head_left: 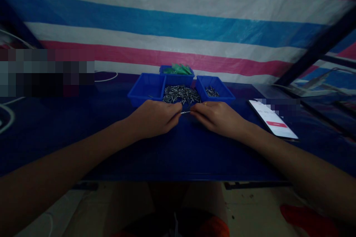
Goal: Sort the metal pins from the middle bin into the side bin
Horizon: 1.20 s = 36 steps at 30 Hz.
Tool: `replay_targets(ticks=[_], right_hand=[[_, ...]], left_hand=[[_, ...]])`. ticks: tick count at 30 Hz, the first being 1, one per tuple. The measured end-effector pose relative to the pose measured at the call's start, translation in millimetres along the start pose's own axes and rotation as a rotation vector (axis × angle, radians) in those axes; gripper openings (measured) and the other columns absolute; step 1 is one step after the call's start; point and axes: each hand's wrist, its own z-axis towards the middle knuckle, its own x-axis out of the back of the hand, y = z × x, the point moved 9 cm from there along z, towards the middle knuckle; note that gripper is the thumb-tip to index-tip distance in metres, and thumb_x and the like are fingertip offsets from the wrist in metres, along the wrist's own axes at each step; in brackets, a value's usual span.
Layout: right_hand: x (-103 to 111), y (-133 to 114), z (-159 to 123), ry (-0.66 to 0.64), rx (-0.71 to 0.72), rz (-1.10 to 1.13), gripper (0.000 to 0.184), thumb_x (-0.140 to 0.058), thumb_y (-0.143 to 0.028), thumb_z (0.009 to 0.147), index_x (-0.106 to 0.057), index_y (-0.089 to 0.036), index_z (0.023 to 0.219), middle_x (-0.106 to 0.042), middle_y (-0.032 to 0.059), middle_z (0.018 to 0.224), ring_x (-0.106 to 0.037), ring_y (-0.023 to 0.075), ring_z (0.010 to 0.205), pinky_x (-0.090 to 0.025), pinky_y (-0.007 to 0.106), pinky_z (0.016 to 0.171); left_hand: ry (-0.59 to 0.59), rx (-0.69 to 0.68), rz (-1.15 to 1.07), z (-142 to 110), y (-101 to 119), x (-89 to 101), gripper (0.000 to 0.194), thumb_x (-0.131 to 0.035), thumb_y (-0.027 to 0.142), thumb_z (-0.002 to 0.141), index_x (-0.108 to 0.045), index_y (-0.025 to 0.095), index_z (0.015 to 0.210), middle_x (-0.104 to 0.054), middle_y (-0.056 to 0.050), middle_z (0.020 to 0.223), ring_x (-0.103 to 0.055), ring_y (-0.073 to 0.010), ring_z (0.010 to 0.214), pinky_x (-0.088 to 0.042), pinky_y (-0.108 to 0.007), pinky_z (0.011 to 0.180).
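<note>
Between my two hands, just above the blue table (pixel 178 155), is a thin silvery metal pin (pixel 185 112). My left hand (pixel 155 118) pinches its left end between thumb and finger. The right end sits in the pinch of my right hand (pixel 219 116). Only the pin's short middle part shows; fingertips cover both ends. Right behind the hands lies a pile of similar small metal pins (pixel 180 93). A blue bin (pixel 147 86) stands left of the pile, with a small piece near its front. To the right, another blue bin (pixel 214 88) contains some metal pins.
Behind the pile, a third blue bin (pixel 177 78) contains green plastic packets (pixel 180 69). A lit phone (pixel 274 120) lies to the right of my right hand. White cable (pixel 107 79) runs across the left side. A striped sheet (pixel 178 22) hangs at the table's back.
</note>
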Motion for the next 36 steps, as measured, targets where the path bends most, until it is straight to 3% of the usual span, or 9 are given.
replay_targets(ticks=[11, 20, 26, 31, 36], right_hand=[[-7.0, -0.9, -0.3, -0.080, 0.002, 0.075, 0.032, -0.027, -0.031, 0.096, -0.053, -0.014, 0.090, -0.054, 0.0024, 0.067, -0.048, 0.0116, 0.057, -0.033, 0.026, 0.055], [-13.2, -6.0, -0.1, -0.130, 0.052, 0.144, 0.030, -0.027, -0.031, 0.096, -0.050, -0.016, 0.086, -0.054, 0.0022, 0.071, -0.050, 0.0117, 0.061, -0.035, 0.025, 0.058], [-12.8, -7.0, 0.8, -0.120, 0.057, 0.137, 0.028, -0.031, -0.032, 0.095, -0.053, -0.016, 0.087, -0.056, 0.0024, 0.072, -0.053, 0.0121, 0.064, -0.037, 0.024, 0.061], [-13.4, -4.9, 0.6, -0.125, 0.031, 0.120, 0.029, -0.034, -0.034, 0.094, -0.055, -0.014, 0.095, -0.059, 0.0039, 0.075, -0.056, 0.0139, 0.067, -0.039, 0.025, 0.062], [-12.2, -6.9, 0.7, -0.130, 0.044, 0.150, 0.032, -0.034, -0.034, 0.094, -0.056, -0.013, 0.103, -0.062, 0.0055, 0.079, -0.058, 0.0145, 0.069, -0.041, 0.026, 0.064]], left_hand=[[0.034, -0.036, -0.041, 0.1, -0.1, -2.0, 0.021, -0.042, 0.032, 0.090, -0.057, 0.018, 0.086, -0.063, 0.002, 0.077, -0.062, -0.0122, 0.071, -0.034, -0.023, 0.053], [0.231, -0.154, -0.087, -5.3, 10.4, 14.2, 0.026, -0.039, 0.029, 0.093, -0.062, 0.019, 0.097, -0.066, -0.001, 0.088, -0.062, -0.0101, 0.081, -0.044, -0.020, 0.068], [0.187, -0.217, -0.144, -5.8, 17.4, 10.9, 0.021, -0.041, 0.025, 0.091, -0.059, 0.017, 0.096, -0.064, -0.002, 0.094, -0.060, -0.0121, 0.087, -0.045, -0.022, 0.075], [0.162, -0.140, -0.185, -3.3, 13.3, 11.9, 0.013, -0.046, 0.023, 0.085, -0.055, 0.016, 0.090, -0.063, -0.003, 0.094, -0.059, -0.0136, 0.088, -0.044, -0.022, 0.071], [0.083, -0.015, -0.087, -0.6, 4.4, 6.1, 0.012, -0.048, 0.027, 0.082, -0.054, 0.017, 0.081, -0.059, 0.001, 0.065, -0.058, -0.0122, 0.059, -0.036, -0.023, 0.051]])
